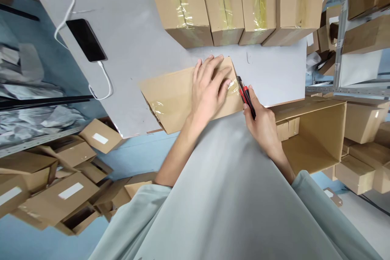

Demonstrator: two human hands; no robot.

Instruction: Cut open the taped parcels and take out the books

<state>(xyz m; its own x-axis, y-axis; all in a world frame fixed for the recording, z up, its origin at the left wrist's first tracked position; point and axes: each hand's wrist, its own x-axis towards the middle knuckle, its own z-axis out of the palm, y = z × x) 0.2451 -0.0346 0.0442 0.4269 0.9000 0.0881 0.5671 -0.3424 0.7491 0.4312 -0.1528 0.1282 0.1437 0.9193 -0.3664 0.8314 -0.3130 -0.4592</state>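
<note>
A flat cardboard box [173,89] with clear tape at both ends lies along the front edge of the grey table. My left hand [210,85] presses on its top with fingers extended, near the right end. My right hand [260,118] grips a red and black box cutter [247,96]. The cutter's front end meets the box's right end, beside the tape there. Whether the blade is in the cardboard I cannot tell.
Several taped boxes [222,4] stand in a row at the table's back. A phone [87,40] with a white cable [106,83] lies on the left. Below the table's right edge is a large open carton [323,134]; loose boxes [70,191] are heaped at lower left.
</note>
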